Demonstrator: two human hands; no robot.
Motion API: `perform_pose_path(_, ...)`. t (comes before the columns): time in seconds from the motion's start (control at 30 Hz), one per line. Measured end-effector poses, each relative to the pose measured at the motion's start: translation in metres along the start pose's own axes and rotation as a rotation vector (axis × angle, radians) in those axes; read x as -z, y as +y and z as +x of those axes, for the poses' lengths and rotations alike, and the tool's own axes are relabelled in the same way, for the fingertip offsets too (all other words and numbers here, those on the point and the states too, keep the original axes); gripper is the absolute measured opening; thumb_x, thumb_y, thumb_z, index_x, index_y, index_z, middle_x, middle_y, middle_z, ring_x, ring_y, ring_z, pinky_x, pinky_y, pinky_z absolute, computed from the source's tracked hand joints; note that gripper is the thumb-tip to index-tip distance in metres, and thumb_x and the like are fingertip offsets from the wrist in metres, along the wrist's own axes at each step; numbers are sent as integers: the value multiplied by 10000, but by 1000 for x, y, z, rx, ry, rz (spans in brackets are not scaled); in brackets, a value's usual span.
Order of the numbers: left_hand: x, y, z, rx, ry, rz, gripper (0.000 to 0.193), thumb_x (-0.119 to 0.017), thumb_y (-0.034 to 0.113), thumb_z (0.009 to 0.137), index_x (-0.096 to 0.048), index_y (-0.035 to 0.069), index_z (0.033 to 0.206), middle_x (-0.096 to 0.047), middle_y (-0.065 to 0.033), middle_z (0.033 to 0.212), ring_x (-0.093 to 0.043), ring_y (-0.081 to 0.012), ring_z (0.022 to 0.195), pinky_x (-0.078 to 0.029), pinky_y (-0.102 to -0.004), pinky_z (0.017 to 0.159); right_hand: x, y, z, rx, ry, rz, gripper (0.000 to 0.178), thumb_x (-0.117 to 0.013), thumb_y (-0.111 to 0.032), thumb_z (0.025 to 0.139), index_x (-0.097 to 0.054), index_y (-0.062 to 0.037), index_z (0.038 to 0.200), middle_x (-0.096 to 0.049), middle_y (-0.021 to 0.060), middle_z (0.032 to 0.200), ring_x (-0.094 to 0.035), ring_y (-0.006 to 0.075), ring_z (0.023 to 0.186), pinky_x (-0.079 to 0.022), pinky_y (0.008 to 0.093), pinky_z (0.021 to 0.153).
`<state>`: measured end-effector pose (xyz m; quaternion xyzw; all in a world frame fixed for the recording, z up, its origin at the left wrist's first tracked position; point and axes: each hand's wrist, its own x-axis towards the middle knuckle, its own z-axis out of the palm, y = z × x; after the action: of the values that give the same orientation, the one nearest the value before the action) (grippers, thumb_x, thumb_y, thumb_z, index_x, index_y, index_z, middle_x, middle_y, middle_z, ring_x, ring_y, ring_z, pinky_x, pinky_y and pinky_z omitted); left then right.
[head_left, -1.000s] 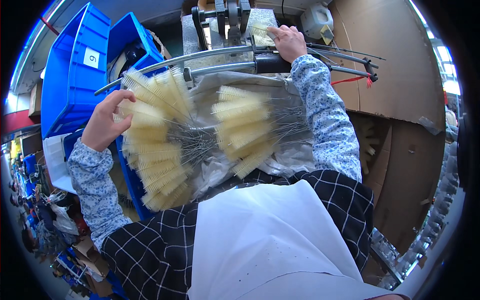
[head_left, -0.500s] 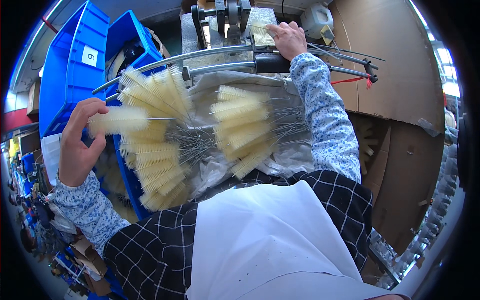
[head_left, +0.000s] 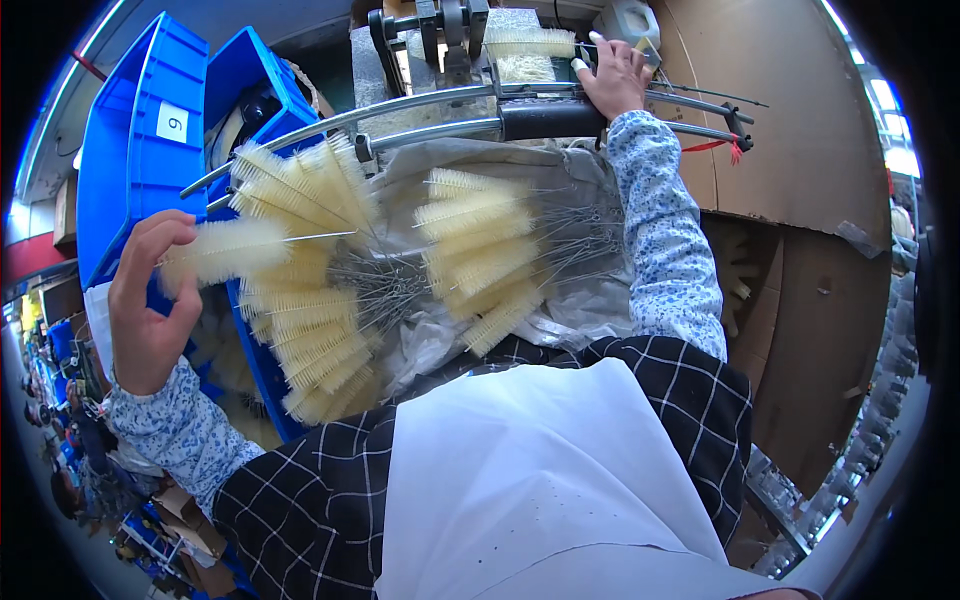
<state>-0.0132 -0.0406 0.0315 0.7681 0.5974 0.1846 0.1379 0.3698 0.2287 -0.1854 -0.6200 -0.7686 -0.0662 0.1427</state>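
Observation:
My left hand [head_left: 150,305] is closed, thumb and fingers pinching the bristle end of a cream bottle brush [head_left: 235,248]. Its wire stem points right, over a fanned pile of similar brushes [head_left: 310,335]. At the far side my right hand [head_left: 618,82] has its fingers spread, beside the metal machine [head_left: 450,45] and just above a black sleeve [head_left: 548,119] on the rails. Another cream brush [head_left: 530,42] lies across the machine bed, its right end close to my right index finger. Whether that finger touches its stem I cannot tell.
A second brush stack [head_left: 480,250] lies on grey plastic sheeting [head_left: 410,165] before me. Blue bins [head_left: 140,150] stand at the left. Curved metal rails [head_left: 430,98] cross ahead, with a red ribbon [head_left: 735,150] at their right end. Cardboard [head_left: 790,120] walls the right side.
My right hand has moved slightly right and its fingers have spread apart. A brush now shows lying across the machine bed. My left hand has shifted slightly left, still holding its brush.

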Motion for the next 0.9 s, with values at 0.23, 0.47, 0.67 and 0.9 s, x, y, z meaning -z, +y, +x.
perform_pose_path(0.23, 8, -16, -13, 8, 68, -12, 360, -476, -38, 659, -481, 14, 1015, -511, -147, 1050, -494, -248, 993, -358, -344, 891, -22, 11, -3, 46, 89, 231, 362, -547, -179, 746, -545, -107, 1101, -567, 73, 1049, -538, 245, 972, -397, 394, 825)
perform_pose_path(0.47, 18, -17, -26, 70, 47, -23, 348, -470, -21, 704, -462, 22, 1049, -487, -151, 1098, -469, -234, 1026, -335, -340, 913, -24, -46, -7, 80, 91, 221, 270, -527, -146, 741, -574, -90, 1001, -582, 72, 959, -564, 265, 883, -437, 391, 756)
perform_pose_path(0.67, 13, -13, -21, 66, 122, -52, 357, -489, -26, 644, -485, 18, 998, -523, -144, 1029, -504, -242, 969, -373, -345, 873, -14, -115, -13, 44, -34, 204, 224, -503, -142, 756, -581, -89, 960, -580, 71, 937, -566, 246, 887, -400, 408, 779)
perform_pose_path(0.9, 6, -7, -1, -27, 93, -74, 342, -496, -22, 643, -495, 17, 982, -533, -148, 1018, -516, -240, 951, -387, -340, 852, -12, -132, -16, 39, -47, 196, 210, -466, -139, 799, -572, -83, 971, -570, 59, 976, -558, 225, 924, -369, 406, 824)
